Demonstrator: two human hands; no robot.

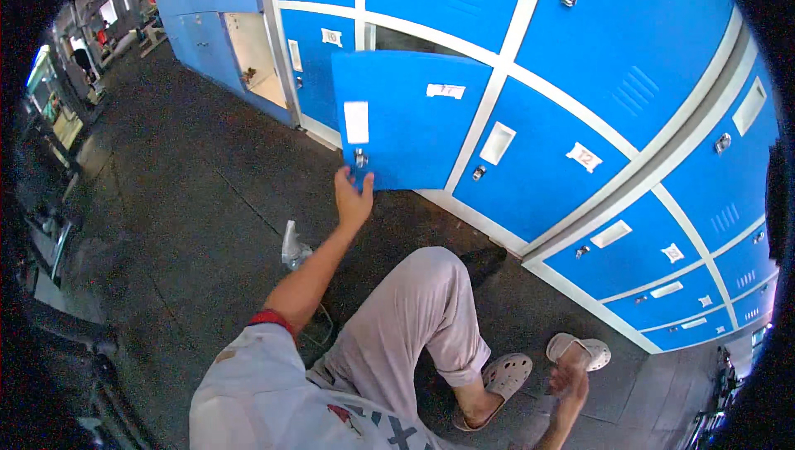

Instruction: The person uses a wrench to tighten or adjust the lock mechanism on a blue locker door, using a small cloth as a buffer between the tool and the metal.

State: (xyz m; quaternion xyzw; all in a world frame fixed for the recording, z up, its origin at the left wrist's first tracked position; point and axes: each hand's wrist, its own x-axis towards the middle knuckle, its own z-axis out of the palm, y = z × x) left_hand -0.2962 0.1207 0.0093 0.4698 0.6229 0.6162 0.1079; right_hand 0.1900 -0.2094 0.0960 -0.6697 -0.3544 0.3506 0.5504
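Observation:
A blue locker door (406, 127) stands partly swung out from its compartment, with a dark gap showing above its top edge. My left hand (354, 199) is at the door's lower free corner, just below the small metal lock (360, 158). Its thumb lies over the front, and the fingers curl at the edge. Low on the right, my right hand (569, 384) hovers over the floor in front of a clog. Its fingers are blurred, and nothing shows in it. Beside my left forearm a clear spray bottle (294, 250) with a white trigger head stands on the floor.
Blue lockers with white frames (512, 32) rise ahead and curve off to the right. An open compartment (255, 57) is at the upper left. My bent leg (422, 301) and beige clogs (507, 375) occupy the dark floor (190, 226). Gym equipment (62, 226) lines the left.

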